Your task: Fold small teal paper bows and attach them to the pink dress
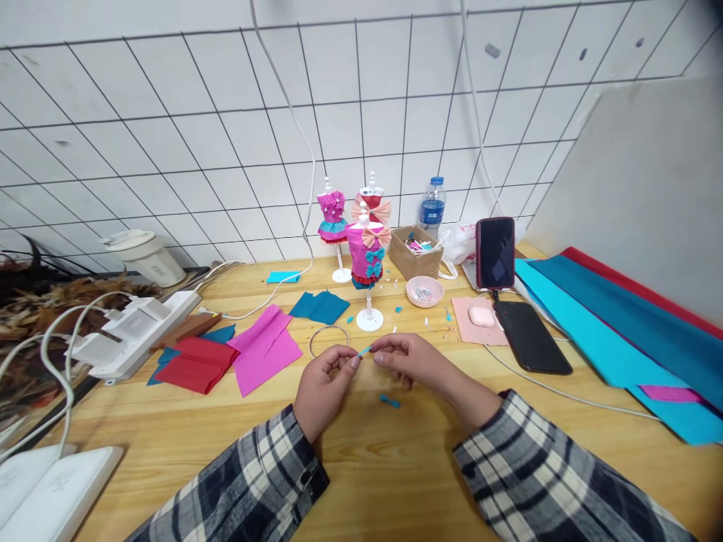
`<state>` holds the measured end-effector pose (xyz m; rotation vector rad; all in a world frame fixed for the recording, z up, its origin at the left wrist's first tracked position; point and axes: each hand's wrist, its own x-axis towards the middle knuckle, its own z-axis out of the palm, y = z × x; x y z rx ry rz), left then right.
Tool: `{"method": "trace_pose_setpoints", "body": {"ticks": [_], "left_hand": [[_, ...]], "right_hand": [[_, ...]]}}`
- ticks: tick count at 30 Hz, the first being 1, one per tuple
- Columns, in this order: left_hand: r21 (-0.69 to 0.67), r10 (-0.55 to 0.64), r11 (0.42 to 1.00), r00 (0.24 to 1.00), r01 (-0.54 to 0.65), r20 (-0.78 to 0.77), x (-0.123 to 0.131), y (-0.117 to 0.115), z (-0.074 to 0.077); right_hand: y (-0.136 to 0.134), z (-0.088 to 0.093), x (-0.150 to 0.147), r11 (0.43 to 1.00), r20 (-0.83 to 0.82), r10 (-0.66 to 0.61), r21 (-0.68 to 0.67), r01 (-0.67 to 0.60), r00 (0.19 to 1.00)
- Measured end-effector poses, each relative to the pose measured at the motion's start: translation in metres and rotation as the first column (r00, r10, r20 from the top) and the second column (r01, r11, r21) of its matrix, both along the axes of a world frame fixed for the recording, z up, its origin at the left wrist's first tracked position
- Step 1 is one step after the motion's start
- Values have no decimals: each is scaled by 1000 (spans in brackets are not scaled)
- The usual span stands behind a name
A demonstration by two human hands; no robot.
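Over the front middle of the table, my left hand [324, 388] pinches one end of a narrow light-blue paper strip [364, 351]. The fingers of my right hand [416, 361] are closed at the strip's other end, so it spans the small gap between both hands. Below my right hand lies a small darker blue scrap [389, 401]. Just beyond my hands stands a miniature dress form [361, 248] in a pink paper dress with peach and blue bows. A thin ring [312, 346] lies behind my left hand, partly hidden by it.
Red paper [197, 364] and pink paper [268, 350] lie left, near a power strip [147, 342]. Behind stand two other dress forms and a cardboard box [415, 260]. A pink bowl [425, 292], phones [534, 337], cables and large coloured sheets [599, 331] are on the right.
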<state>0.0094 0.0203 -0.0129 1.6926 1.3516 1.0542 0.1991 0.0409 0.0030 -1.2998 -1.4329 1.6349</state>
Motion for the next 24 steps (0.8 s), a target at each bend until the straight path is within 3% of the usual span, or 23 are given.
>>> {"method": "trace_pose_setpoints", "body": {"ticks": [6, 18, 24], "left_hand": [[39, 1, 999, 993, 3, -117, 2, -4, 4], [26, 61, 998, 997, -60, -55, 0, 1, 2], [47, 54, 998, 990, -48, -129, 0, -1, 1]], "right_hand": [[-9, -4, -18, 979, -120, -198, -69, 191, 973], [-10, 3, -12, 960, -225, -188, -247, 131, 956], [-9, -8, -20, 966, -206, -229, -170, 195, 952]]}}
